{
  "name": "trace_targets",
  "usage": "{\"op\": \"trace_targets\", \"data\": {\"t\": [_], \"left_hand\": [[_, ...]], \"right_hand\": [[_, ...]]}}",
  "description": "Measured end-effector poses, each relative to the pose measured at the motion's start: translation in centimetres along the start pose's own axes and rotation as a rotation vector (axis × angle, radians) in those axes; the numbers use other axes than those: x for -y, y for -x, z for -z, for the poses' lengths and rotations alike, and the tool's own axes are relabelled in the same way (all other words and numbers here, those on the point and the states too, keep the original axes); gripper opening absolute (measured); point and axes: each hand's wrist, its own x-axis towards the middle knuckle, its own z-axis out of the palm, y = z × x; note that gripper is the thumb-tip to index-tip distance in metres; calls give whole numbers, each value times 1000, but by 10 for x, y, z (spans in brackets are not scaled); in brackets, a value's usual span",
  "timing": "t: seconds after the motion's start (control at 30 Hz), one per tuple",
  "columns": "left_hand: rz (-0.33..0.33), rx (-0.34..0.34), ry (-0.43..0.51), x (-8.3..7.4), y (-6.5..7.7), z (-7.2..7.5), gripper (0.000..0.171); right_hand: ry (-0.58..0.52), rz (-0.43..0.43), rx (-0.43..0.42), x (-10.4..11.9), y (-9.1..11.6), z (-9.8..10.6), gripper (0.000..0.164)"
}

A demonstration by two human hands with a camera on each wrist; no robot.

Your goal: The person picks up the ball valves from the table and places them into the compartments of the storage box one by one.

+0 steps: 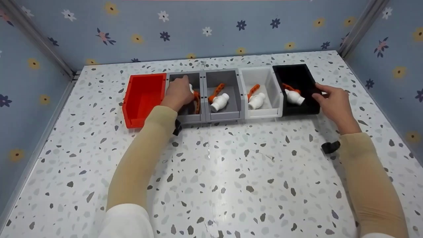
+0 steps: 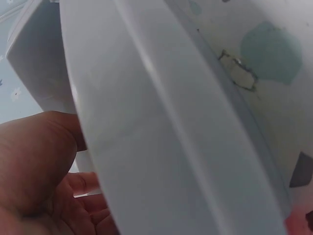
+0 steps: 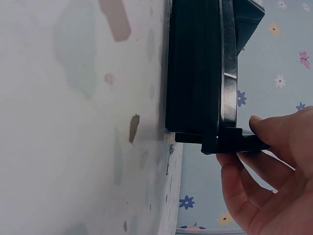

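My left hand (image 1: 180,93) reaches down into the left grey bin (image 1: 190,119). Its thumb and fingers are around the white body of a ball valve (image 1: 197,100) with an orange lever; most of that body is hidden by the hand. In the left wrist view, the bin's front wall (image 2: 146,117) covers part of the fingers. At the far right, my right hand (image 1: 337,102) pinches the side wall of the black bin (image 1: 299,110), thumb on the inner side and fingers outside. Inside this bin lies another white valve (image 1: 295,97) with an orange lever.
Bins stand side by side in a row. The second grey bin (image 1: 224,115) and the white bin (image 1: 264,113) each hold a white-and-orange valve. A red bin (image 1: 145,99) forms the left end. Flower-patterned walls (image 1: 211,33) enclose the speckled table (image 1: 231,172).
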Motion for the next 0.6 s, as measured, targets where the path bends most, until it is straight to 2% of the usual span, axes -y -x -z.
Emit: {"op": "trace_targets", "data": {"t": [0.33,0.6], "left_hand": [[-1,19,6,-3,6,3,57],[-9,6,-17,-4,8,5,53]], "right_hand": [[-5,-9,6,0,0,0,49],[-9,-21,14,1,0,1,50]]}}
